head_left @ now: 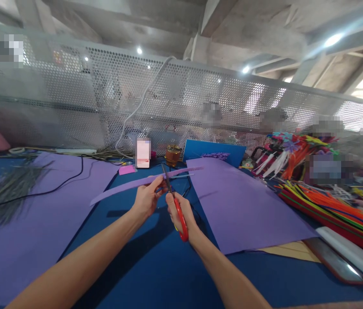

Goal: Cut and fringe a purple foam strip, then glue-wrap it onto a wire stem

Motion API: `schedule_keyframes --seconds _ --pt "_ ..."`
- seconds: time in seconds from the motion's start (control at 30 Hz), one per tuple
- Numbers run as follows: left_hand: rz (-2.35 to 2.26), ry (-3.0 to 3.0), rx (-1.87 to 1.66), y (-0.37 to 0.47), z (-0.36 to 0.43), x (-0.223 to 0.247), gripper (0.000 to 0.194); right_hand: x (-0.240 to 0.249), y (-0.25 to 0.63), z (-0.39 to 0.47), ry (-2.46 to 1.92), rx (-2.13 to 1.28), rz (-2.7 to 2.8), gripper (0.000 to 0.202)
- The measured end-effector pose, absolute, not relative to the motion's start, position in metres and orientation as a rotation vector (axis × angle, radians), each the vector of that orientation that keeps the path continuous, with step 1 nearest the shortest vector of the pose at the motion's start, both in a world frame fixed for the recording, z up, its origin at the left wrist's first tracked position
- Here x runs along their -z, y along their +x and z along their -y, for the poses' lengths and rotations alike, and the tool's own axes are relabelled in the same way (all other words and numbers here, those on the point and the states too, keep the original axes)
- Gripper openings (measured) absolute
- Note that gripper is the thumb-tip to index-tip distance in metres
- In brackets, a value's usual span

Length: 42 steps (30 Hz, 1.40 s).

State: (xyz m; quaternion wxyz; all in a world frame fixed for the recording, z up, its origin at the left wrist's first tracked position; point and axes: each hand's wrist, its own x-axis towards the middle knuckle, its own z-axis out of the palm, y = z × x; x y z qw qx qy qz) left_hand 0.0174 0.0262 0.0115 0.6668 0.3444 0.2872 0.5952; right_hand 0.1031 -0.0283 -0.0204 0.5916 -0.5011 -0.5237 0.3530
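Near the middle of the view, my left hand [148,198] pinches a long, narrow purple strip [120,187], which stretches out to both sides of the fingers. My right hand [183,212] is wrapped round the red handles of a pair of scissors [182,221]. The dark blades point up and away, crossing the strip just right of my left fingertips. Whether the blades are fully closed is too small to tell. Large purple sheets lie on either side, one at the left [81,184] and one at the right [242,206].
On the blue table [155,266] stand an upright phone [143,153] and an amber jar [173,155]. Dark stems [10,193] and a black cable lie left. Colourful pipe cleaners [332,210] and a flat dark device [339,262] lie right. Behind rises a perforated metal screen [168,98].
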Motion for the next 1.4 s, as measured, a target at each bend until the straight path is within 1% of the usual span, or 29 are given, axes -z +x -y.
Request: schedule_keyframes --seconds 0.2,0.37,0.6,0.77,1.0,1.2,1.4 --pt "-0.632 0.767 -1.34 0.017 -0.027 -0.011 0.028 0.02 0.105 0.028 -1.17 -0.814 1.274 0.042" --pt "-0.614 0.749 -1.329 0.016 -0.03 -0.009 0.024 0.02 0.108 0.028 -1.177 -0.821 1.303 0.04" --pt "-0.643 0.747 -1.376 0.016 -0.031 -0.012 0.025 0.013 0.108 0.033 -1.101 -0.825 1.336 0.047" --pt "-0.664 0.752 -1.402 0.016 -0.03 -0.013 0.028 0.021 0.111 0.029 -1.142 -0.776 1.389 0.042" --pt "-0.668 0.818 -1.394 0.017 -0.029 -0.011 0.032 0.023 0.115 0.027 -1.261 -0.61 1.502 0.031" --pt "-0.669 0.84 -1.36 0.017 -0.027 -0.011 0.029 0.023 0.113 0.027 -1.25 -0.608 1.458 0.028" --pt "-0.65 0.824 -1.35 0.017 -0.029 -0.008 0.025 0.015 0.11 0.03 -1.225 -0.649 1.394 0.035"
